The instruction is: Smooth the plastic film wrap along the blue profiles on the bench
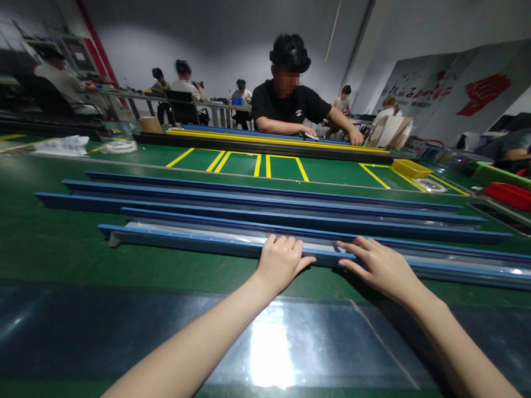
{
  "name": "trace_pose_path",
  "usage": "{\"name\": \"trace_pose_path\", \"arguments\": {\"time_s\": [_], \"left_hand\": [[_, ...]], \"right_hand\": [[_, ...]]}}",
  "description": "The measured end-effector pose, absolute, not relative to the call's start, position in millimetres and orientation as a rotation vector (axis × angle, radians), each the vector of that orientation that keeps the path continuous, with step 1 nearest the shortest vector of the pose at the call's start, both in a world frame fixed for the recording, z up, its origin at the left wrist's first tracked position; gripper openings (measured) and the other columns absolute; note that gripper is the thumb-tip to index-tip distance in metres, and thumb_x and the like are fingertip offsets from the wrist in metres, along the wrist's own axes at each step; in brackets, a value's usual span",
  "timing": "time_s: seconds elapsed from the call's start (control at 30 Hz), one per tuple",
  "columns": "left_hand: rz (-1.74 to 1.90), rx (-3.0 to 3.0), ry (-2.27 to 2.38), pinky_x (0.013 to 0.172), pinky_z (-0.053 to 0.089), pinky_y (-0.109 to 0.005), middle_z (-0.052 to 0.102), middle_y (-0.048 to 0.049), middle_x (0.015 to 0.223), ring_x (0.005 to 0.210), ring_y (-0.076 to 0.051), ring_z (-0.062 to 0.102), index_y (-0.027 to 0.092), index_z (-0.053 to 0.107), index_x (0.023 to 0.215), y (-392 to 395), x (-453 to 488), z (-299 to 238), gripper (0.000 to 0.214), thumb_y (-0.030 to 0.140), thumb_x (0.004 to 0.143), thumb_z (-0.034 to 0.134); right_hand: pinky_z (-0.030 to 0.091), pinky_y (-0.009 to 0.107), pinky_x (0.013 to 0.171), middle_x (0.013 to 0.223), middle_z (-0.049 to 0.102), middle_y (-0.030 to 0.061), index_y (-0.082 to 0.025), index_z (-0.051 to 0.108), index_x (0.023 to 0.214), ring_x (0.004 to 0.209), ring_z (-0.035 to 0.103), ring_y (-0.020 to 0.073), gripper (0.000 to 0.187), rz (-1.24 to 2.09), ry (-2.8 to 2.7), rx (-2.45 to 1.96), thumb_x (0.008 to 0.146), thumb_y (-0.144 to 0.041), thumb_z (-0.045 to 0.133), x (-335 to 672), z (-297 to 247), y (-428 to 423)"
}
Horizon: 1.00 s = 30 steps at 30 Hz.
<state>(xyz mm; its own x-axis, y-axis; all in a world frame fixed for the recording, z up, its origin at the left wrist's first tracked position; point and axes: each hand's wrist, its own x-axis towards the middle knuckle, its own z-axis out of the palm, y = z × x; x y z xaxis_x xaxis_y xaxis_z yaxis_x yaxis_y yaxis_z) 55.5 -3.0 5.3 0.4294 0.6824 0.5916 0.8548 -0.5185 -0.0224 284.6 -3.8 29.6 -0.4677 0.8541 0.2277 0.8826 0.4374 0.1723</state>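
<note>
A long blue channel rail (pixel 192 242) with a pale, clear-looking strip inside lies crosswise before me. My left hand (pixel 281 259) curls its fingers over the rail's near wall, its thumb stretched out to the right along the front. To the right, my right hand (pixel 373 263) straddles the same wall: the thumb is on the near side, and the fingers reach into the channel. The fingertips hide part of what they touch. Behind this piece lie several more blue rails (pixel 265 211), roughly parallel to it.
A glossy transparent sheet (pixel 151 335) covers the green table nearest me. Across the table, a person in black (pixel 292 105) handles yellow and black rails (pixel 259 144). A yellow tray (pixel 410 169) and a red tray (pixel 517 196) stand at the right; white bags (pixel 63 145) lie left.
</note>
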Motion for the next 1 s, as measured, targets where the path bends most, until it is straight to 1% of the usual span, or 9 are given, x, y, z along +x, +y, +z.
{"name": "trace_pose_path", "arguments": {"time_s": [0.57, 1.0], "left_hand": [[-0.784, -2.365, -1.295, 0.061, 0.030, -0.030, 0.061, -0.0027, 0.064, 0.063, -0.017, 0.056, 0.016, 0.055, 0.068, -1.5, 55.4, 4.0, 0.036, 0.050, 0.080, 0.048], [-0.795, -2.347, -1.288, 0.060, 0.029, -0.030, 0.061, -0.0024, 0.063, 0.062, -0.017, 0.056, 0.017, 0.055, 0.067, -1.3, 55.2, 3.9, 0.037, 0.051, 0.079, 0.048]], "right_hand": [[0.043, 0.029, 0.066, 0.097, 0.059, 0.0072, -0.025, 0.054, 0.117, 0.081, 0.057, 0.0188, 0.047, -0.425, -2.589, -1.607, 0.086, -0.052, 0.029, 285.0, 28.6, -3.6], [0.042, 0.028, 0.062, 0.096, 0.059, 0.0065, -0.026, 0.054, 0.116, 0.079, 0.057, 0.0186, 0.047, -0.485, -2.582, -1.589, 0.086, -0.052, 0.029, 285.2, 27.9, -2.8]]}}
